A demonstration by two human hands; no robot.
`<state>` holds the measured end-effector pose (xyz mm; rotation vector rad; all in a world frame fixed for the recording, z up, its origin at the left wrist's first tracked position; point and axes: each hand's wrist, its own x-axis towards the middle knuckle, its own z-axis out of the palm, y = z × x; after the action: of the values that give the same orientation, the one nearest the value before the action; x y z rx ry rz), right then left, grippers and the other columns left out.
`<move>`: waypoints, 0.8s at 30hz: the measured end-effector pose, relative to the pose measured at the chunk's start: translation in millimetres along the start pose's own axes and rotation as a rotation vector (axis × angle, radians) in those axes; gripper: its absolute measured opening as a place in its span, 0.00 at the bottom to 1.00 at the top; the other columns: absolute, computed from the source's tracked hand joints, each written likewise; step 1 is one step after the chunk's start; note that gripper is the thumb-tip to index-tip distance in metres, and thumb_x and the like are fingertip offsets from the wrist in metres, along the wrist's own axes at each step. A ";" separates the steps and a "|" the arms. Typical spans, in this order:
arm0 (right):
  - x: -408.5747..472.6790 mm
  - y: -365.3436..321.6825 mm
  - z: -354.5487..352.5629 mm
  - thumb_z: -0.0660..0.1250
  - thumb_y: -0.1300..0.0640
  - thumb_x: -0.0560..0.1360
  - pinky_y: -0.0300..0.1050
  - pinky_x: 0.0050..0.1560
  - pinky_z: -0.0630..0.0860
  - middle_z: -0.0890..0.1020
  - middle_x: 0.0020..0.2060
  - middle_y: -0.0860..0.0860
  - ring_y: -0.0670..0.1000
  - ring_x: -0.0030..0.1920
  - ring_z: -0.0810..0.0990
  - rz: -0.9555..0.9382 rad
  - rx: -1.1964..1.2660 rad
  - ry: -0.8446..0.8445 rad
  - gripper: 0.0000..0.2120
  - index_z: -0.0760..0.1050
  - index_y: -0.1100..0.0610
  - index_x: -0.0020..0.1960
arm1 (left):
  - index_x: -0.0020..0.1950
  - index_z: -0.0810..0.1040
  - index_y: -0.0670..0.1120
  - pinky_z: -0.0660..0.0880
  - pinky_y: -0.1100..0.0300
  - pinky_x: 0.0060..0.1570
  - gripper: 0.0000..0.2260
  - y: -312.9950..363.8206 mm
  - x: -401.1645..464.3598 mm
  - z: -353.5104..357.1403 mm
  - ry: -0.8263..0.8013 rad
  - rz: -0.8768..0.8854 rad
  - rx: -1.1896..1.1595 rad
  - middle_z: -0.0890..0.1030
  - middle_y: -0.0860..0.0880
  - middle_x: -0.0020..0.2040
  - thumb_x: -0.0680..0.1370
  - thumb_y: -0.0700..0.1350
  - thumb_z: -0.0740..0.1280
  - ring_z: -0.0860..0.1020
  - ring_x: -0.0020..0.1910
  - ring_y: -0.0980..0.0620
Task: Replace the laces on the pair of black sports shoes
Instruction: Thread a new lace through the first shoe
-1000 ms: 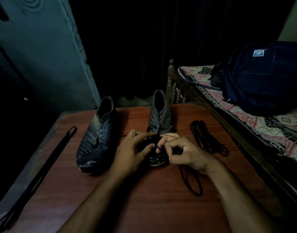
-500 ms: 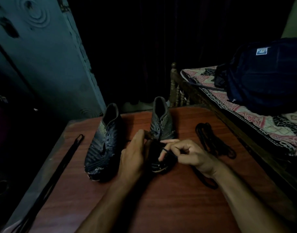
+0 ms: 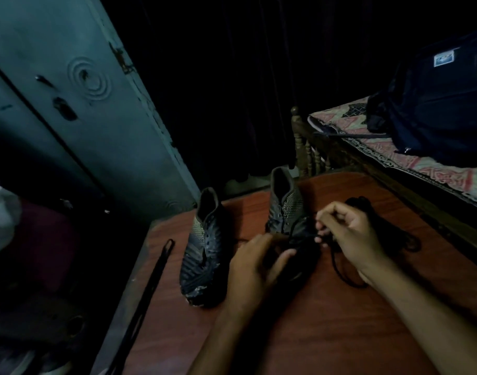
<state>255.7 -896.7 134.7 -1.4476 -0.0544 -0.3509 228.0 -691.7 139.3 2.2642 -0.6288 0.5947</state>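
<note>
head view: on the red-brown bench [image 3: 326, 334], the right shoe [image 3: 288, 212] lies at 1 o'clock of centre, toe toward the person, with the left shoe [image 3: 204, 247] beside it at its 9 o'clock. the left hand [image 3: 254, 269] curls round the right shoe's toe, steadying it. the right hand [image 3: 348, 231] pinches a black lace [image 3: 337, 269] at the eyelets. a spare lace bundle [image 3: 386, 226] lies at 3 o'clock, another lace [image 3: 156, 269] at the bench's 9 o'clock edge. likely best: keep the toe pinned and draw the lace through evenly, without twisting it.
</note>
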 end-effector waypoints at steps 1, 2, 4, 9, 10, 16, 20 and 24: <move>0.3 0.0 0.3 0.67 0.59 0.80 0.44 0.28 0.75 0.78 0.33 0.57 0.51 0.30 0.79 0.002 -0.026 0.004 0.11 0.76 0.63 0.41 | 0.58 0.80 0.55 0.79 0.51 0.50 0.10 2.0 -1.1 1.5 -0.035 0.029 0.053 0.83 0.58 0.50 0.79 0.56 0.72 0.81 0.48 0.57; -0.5 -0.1 0.0 0.68 0.57 0.80 0.45 0.27 0.75 0.79 0.33 0.58 0.52 0.29 0.79 -0.012 -0.070 0.005 0.11 0.77 0.61 0.41 | 0.58 0.80 0.56 0.79 0.51 0.49 0.11 4.9 -2.1 3.3 -0.066 0.053 0.100 0.83 0.58 0.51 0.79 0.58 0.71 0.80 0.48 0.56; -4.1 -0.7 0.7 0.70 0.54 0.79 0.44 0.24 0.74 0.80 0.29 0.55 0.51 0.25 0.79 -0.059 -0.194 -0.012 0.11 0.78 0.57 0.39 | 0.59 0.79 0.58 0.78 0.50 0.48 0.12 10.5 -3.9 4.3 -0.113 0.092 0.161 0.84 0.58 0.50 0.79 0.60 0.70 0.79 0.47 0.55; -10.2 -2.4 4.0 0.72 0.56 0.77 0.41 0.21 0.73 0.80 0.27 0.53 0.45 0.22 0.78 -0.123 -0.377 -0.026 0.08 0.78 0.55 0.40 | 0.55 0.83 0.53 0.78 0.52 0.49 0.07 13.4 1.3 -4.9 -0.094 -0.004 0.063 0.84 0.57 0.49 0.82 0.54 0.68 0.81 0.48 0.58; -10.2 -1.9 4.0 0.73 0.56 0.77 0.44 0.24 0.76 0.81 0.28 0.52 0.47 0.24 0.79 -0.137 -0.394 -0.022 0.07 0.78 0.53 0.40 | 0.55 0.83 0.53 0.79 0.53 0.48 0.05 9.2 5.1 -6.3 -0.059 -0.028 0.092 0.83 0.57 0.49 0.82 0.51 0.69 0.80 0.46 0.59; -9.1 5.5 0.4 0.76 0.52 0.72 0.47 0.35 0.77 0.80 0.30 0.45 0.43 0.33 0.79 -0.199 -0.567 -0.071 0.07 0.79 0.47 0.38 | 0.57 0.81 0.56 0.79 0.51 0.43 0.10 0.1 25.4 0.5 -0.197 -0.098 0.351 0.77 0.57 0.50 0.79 0.56 0.65 0.79 0.43 0.54; -11.6 3.7 2.3 0.78 0.51 0.70 0.39 0.37 0.73 0.77 0.28 0.46 0.43 0.40 0.76 -0.207 -0.645 -0.145 0.08 0.79 0.45 0.37 | 0.58 0.80 0.60 0.79 0.53 0.40 0.21 4.4 22.5 3.1 -0.202 -0.113 0.463 0.77 0.59 0.53 0.77 0.67 0.54 0.81 0.44 0.55; -11.7 2.6 1.4 0.78 0.51 0.69 0.39 0.42 0.75 0.79 0.33 0.43 0.41 0.42 0.78 -0.208 -0.648 -0.195 0.08 0.80 0.46 0.36 | 0.55 0.82 0.58 0.78 0.53 0.38 0.23 1.1 27.5 5.7 -0.165 -0.112 0.468 0.79 0.57 0.51 0.75 0.67 0.54 0.81 0.44 0.52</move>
<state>245.6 -892.8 129.5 -2.1247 -0.2694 -0.4170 250.0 -703.7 151.9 2.7885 -0.4702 0.5452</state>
